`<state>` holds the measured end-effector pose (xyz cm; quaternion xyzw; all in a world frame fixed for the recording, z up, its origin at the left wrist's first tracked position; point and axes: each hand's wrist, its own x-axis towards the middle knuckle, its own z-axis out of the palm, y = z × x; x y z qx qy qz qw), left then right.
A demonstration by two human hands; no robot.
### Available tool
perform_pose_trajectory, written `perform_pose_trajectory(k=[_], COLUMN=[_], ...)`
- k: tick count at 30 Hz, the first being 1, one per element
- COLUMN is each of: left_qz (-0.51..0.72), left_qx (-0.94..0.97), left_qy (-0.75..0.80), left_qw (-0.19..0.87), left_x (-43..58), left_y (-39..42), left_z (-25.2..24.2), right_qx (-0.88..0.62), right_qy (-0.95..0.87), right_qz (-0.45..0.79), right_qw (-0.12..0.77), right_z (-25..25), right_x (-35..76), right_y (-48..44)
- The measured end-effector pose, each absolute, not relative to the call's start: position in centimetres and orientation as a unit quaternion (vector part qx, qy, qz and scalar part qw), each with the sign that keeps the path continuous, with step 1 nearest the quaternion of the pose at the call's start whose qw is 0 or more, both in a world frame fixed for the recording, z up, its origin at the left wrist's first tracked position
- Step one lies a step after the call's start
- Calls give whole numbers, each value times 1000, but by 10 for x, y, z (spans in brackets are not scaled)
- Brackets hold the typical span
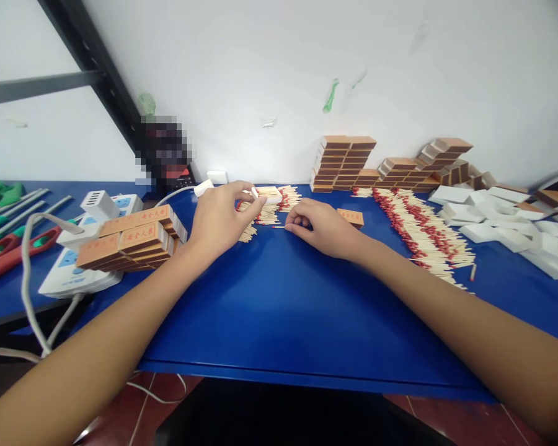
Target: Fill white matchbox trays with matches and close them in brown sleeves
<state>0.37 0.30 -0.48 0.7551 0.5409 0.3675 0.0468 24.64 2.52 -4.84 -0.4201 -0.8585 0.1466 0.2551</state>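
Note:
My left hand (223,214) grips a white matchbox tray (274,198) between thumb and fingers; some matches lie in it. Under and around that tray is a small heap of red-tipped matches (266,215) on the blue table (279,297). To the right, my right hand (324,228) is closed in a pinch on a single match (278,227), whose end pokes out to the left, low over the table. Just behind my right wrist lies a brown matchbox sleeve or box (351,217).
Stacked matchboxes (344,162) stand against the wall. A long row of matches (423,229) and a pile of white trays (506,223) lie at right. At left, bundled matchboxes (134,238) lean on a power strip (69,272) with cables, beside red-and-green-handled tools (18,254).

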Motion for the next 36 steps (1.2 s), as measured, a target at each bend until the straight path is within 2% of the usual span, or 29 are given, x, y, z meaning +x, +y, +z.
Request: perform_pose_trajectory(k=[4, 13, 23, 36], left_qz=[364, 354, 326, 282], left_qx=[758, 766, 772, 783], left_qy=[539, 533, 543, 553], left_qw=[50, 56, 56, 40], left_x=[5, 3, 3, 4], left_y=[4, 4, 5, 4], left_z=[-8, -9, -9, -12], right_qx=[-424, -421, -435, -434], right_qy=[-863, -846, -853, -854], right_qz=[148, 154, 143, 126], right_qw=[232, 287, 251, 257], right_z=[-52, -58, -55, -56], right_x=[236, 227, 226, 232], right_y=[28, 33, 34, 26])
